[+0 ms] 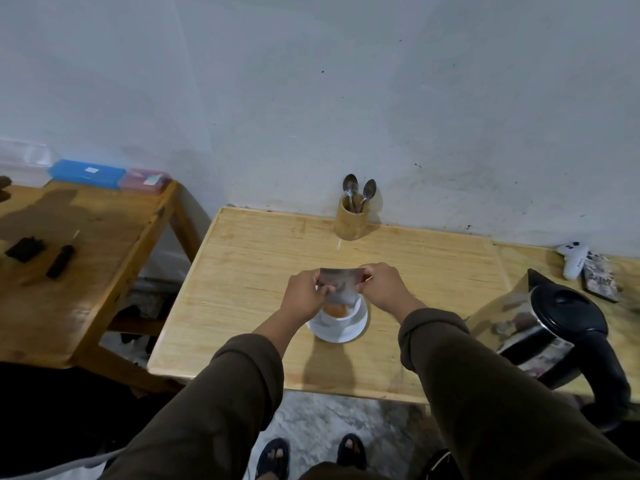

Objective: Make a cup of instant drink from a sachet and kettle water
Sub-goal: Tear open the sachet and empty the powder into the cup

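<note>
A silvery sachet (341, 284) is held tilted over a white cup (337, 317) that stands on a white saucer (337, 332). Orange-brown powder shows inside the cup. My left hand (304, 294) pinches the sachet's left edge and my right hand (382, 287) pinches its right edge, both just above the cup. A steel kettle (550, 332) with a black lid and handle stands at the right of the pale wooden table (249, 271). Two metal spoons (358, 192) stick up from a bamboo holder (351, 220) by the wall.
A white game controller (575, 256) and a patterned phone (601, 277) lie at the far right. A darker wooden table (86, 282) on the left carries small black items, a blue box (86, 173) and a pink box (143, 180).
</note>
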Demonstrator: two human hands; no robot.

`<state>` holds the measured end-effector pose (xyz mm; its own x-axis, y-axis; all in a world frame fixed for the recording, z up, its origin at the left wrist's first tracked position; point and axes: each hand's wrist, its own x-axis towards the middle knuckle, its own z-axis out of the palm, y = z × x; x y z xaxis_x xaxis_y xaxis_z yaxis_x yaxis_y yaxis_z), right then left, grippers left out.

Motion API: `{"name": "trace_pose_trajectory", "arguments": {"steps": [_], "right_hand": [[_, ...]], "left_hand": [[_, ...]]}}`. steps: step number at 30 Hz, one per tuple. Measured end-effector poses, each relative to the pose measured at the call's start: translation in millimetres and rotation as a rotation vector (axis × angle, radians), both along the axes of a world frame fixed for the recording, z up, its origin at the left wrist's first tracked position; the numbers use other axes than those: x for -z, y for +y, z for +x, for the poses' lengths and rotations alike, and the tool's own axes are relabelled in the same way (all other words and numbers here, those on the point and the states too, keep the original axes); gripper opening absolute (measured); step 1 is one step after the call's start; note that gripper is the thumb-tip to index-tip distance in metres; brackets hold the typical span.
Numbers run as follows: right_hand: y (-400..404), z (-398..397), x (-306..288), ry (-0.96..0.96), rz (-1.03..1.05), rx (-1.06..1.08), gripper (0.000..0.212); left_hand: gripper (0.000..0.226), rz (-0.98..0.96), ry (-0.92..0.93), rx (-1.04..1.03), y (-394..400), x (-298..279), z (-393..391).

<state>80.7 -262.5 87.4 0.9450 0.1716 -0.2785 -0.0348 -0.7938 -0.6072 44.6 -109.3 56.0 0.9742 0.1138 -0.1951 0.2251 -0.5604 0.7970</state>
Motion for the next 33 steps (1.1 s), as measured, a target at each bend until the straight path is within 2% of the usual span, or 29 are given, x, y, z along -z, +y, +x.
{"name": "trace_pose_trajectory", "arguments": {"steps": [10, 20, 23, 26, 28, 33], "right_hand": [[-0.9, -0.6, -7.4, -0.054, -0.049, -0.031, 0.025], [0.7, -2.4, -7.8, -0.155, -0.062, -0.062, 0.023], [0.2, -2.4, -6.5, -0.174, -0.062, -0.052, 0.025], [-0.3, -3.0, -5.4, -0.143, -0.047, -0.037, 0.018], [0.4, -4.3, -4.6, -0.101, -0.044, -0.056, 0.012], [2.2, -4.7, -2.0, -0.046, -0.051, -0.021, 0.013]], "left_hand": [[0.011, -0.008, -0.019, 0.009, -8.0, -0.4, 3.1], [0.014, -0.011, -0.060, -0.003, -9.9, -1.7, 0.2], [0.008, -0.004, -0.052, -0.021, -8.4, 0.7, -0.9], [0.022, -0.029, -0.024, -0.087, -6.9, 2.6, -2.0], [0.022, -0.073, -0.019, -0.129, -7.5, 1.8, -2.2], [0.019, -0.176, -0.003, -0.150, -8.1, -0.7, -3.1]]}}
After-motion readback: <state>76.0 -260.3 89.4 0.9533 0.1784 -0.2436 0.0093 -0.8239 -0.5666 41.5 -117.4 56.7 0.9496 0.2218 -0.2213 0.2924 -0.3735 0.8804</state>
